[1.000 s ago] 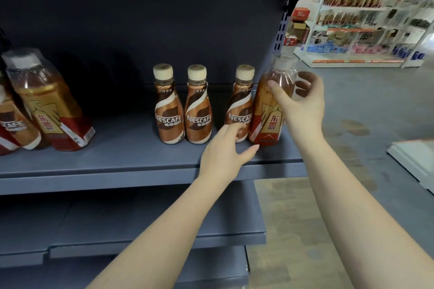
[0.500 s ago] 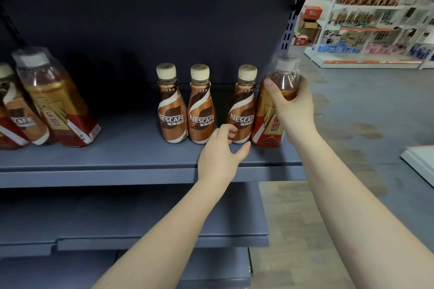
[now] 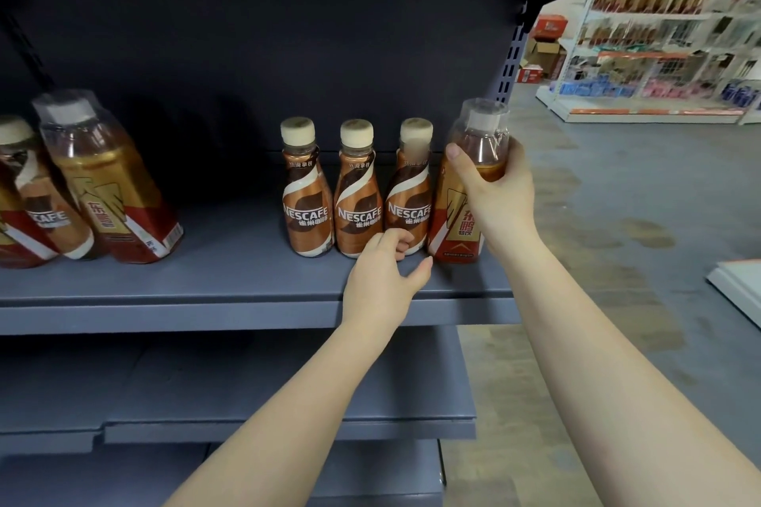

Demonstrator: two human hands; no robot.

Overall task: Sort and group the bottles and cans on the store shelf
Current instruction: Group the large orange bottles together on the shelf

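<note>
Since a second ago, the gold energy-drink bottle (image 3: 457, 214) has been clasped at its shoulder by the right hand (image 3: 494, 193). It stands just right of the third Nescafé bottle (image 3: 407, 202), whose base is touched by the curled fingers of the left hand (image 3: 383, 276). Lifting straight up is advised, so neighbours are not toppled.

Blurred stocked racks (image 3: 650, 53) beyond a stained grey floor (image 3: 609, 218).

A second ago I saw my right hand (image 3: 492, 193) open beside the gold energy-drink bottle (image 3: 457, 214), its fingers (image 3: 458, 161) only touching the neck; now it has closed round the bottle's upper body, thumb across the front; my left hand (image 3: 383, 280) has curled its fingers in at the foot of the third Nescafé bottle (image 3: 407, 198), thumb out toward the gold bottle's base.
</note>
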